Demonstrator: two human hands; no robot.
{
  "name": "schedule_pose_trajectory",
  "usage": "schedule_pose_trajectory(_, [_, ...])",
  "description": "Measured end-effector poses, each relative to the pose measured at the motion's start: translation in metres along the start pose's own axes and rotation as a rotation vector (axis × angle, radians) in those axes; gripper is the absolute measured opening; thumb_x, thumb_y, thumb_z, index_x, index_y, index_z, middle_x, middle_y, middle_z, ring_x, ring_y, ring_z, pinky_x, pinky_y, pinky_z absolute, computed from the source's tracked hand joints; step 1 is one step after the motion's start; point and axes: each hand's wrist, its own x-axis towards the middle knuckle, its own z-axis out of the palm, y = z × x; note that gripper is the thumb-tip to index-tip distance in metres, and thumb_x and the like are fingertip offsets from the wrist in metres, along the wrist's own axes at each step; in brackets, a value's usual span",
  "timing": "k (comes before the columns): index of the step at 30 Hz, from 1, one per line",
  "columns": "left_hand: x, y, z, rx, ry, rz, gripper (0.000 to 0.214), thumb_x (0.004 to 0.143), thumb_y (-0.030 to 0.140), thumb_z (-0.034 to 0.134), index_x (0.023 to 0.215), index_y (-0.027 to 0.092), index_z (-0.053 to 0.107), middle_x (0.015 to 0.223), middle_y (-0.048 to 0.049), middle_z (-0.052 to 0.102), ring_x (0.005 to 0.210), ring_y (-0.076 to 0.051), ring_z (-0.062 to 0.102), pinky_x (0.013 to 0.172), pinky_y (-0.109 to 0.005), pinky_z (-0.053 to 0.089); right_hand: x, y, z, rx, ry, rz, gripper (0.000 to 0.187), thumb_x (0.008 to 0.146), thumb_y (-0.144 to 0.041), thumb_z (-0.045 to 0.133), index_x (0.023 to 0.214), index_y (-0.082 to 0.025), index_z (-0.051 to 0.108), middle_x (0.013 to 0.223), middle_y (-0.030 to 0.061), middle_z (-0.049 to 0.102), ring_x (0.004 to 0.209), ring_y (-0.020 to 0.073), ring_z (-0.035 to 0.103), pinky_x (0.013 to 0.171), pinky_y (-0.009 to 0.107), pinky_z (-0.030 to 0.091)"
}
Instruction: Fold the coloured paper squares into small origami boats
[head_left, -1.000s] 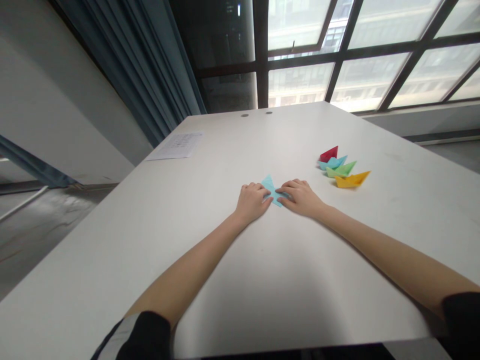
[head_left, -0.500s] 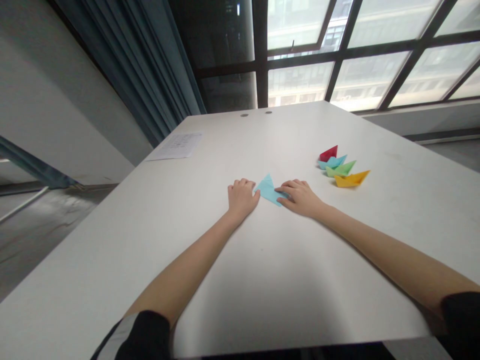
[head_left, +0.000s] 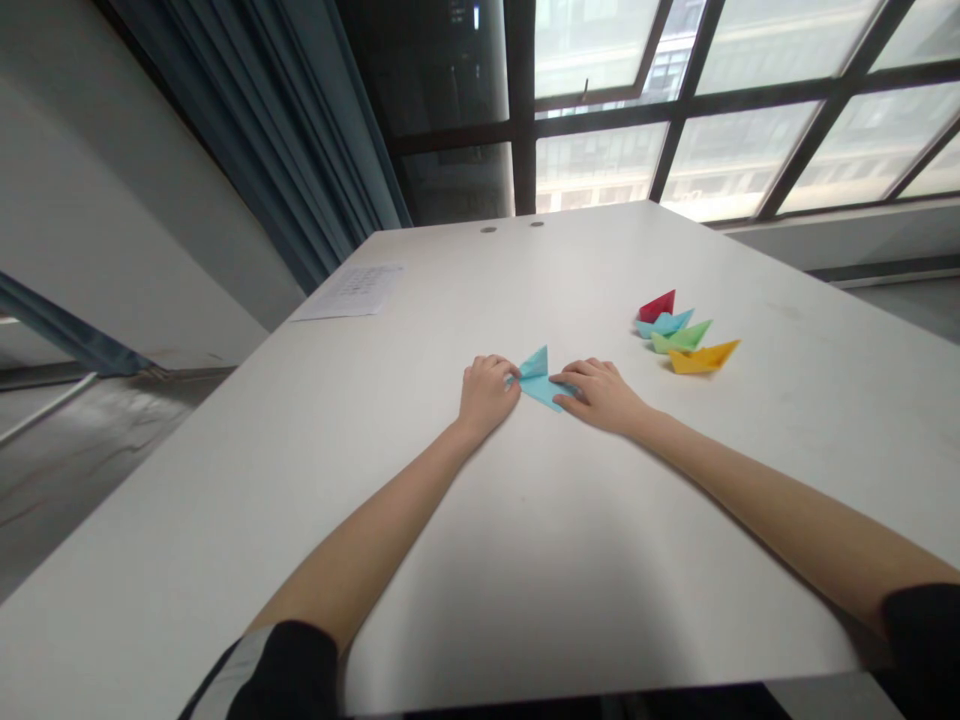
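While our left hand [head_left: 489,393] pinches the blue paper [head_left: 540,390] at nine o'clock, our right hand [head_left: 596,393] holds it at three, paper boats [head_left: 681,341] beyond at two.

Light-blue paper [head_left: 541,390], one: folded, one pointed flap raised; lies on white table [head_left: 480,560]. Left hand [head_left: 489,392]: pinches its left corner. Right hand [head_left: 598,394]: thumb and forefinger rest apart on its right end. Paper boats, four, in a close row to the right, far to near: red [head_left: 657,307], blue [head_left: 666,324], green [head_left: 682,340], yellow [head_left: 703,359]. Printed sheet [head_left: 354,292], at the table's left edge. Blue curtain [head_left: 285,120]; dark-framed window [head_left: 600,170] beyond.
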Motion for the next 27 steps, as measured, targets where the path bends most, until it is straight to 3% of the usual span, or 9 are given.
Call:
schedule_pose_trajectory(11, [-0.0011, 0.0048, -0.0009, 0.024, -0.094, 0.252, 0.016, 0.071, 0.012, 0.046, 0.068, 0.017, 0.062, 0.071, -0.0042, 0.064, 0.078, -0.02, 0.052, 0.073, -0.032, 0.039, -0.0004, 0.0002, 0.0003, 0.016, 0.017, 0.01, 0.033, 0.081, -0.039, 0.05, 0.106, -0.019, 0.059, 0.105, 0.0078, 0.062, 0.094, 0.0243, 0.051, 0.08, 0.037, 0.033])
schedule_pose_trajectory(15, [-0.0019, 0.0064, -0.0019, 0.049, -0.103, 0.261, 0.018, 0.073, 0.013, 0.045, 0.069, 0.017, 0.061, 0.07, -0.0049, 0.064, 0.077, -0.02, 0.053, 0.072, -0.033, 0.039, -0.0007, 0.0003, 0.0006, 0.02, 0.023, -0.023, 0.031, 0.084, -0.034, 0.046, 0.11, -0.023, 0.058, 0.104, 0.0073, 0.061, 0.093, 0.0235, 0.051, 0.079, 0.037, 0.033])
schedule_pose_trajectory(19, [-0.0015, 0.0053, -0.0012, 0.078, -0.113, 0.227, 0.018, 0.074, 0.012, 0.044, 0.069, 0.018, 0.061, 0.07, -0.0048, 0.064, 0.076, -0.02, 0.053, 0.071, -0.033, 0.039, -0.0011, 0.0028, 0.0014, 0.054, 0.038, -0.09, 0.031, 0.081, -0.016, 0.043, 0.103, -0.024, 0.063, 0.1, 0.0065, 0.062, 0.093, 0.0217, 0.051, 0.08, 0.036, 0.033])
schedule_pose_trajectory(23, [-0.0015, 0.005, -0.0008, 0.092, -0.131, 0.212, 0.019, 0.075, 0.012, 0.044, 0.077, 0.018, 0.062, 0.075, -0.0044, 0.063, 0.076, -0.019, 0.054, 0.072, -0.032, 0.04, -0.001, 0.0059, 0.0017, 0.14, 0.041, -0.217, 0.027, 0.075, -0.01, 0.045, 0.087, -0.021, 0.067, 0.093, 0.0057, 0.063, 0.089, 0.02, 0.052, 0.081, 0.035, 0.034])
schedule_pose_trajectory(27, [-0.0031, 0.0067, 0.0005, 0.096, -0.113, 0.232, 0.026, 0.081, 0.018, 0.042, 0.101, 0.016, 0.06, 0.093, -0.0066, 0.063, 0.087, -0.019, 0.054, 0.078, -0.033, 0.04, -0.0007, 0.0066, 0.0006, 0.183, 0.012, -0.302, 0.025, 0.075, -0.01, 0.045, 0.083, -0.02, 0.067, 0.087, 0.0051, 0.066, 0.085, 0.0189, 0.054, 0.08, 0.034, 0.035])
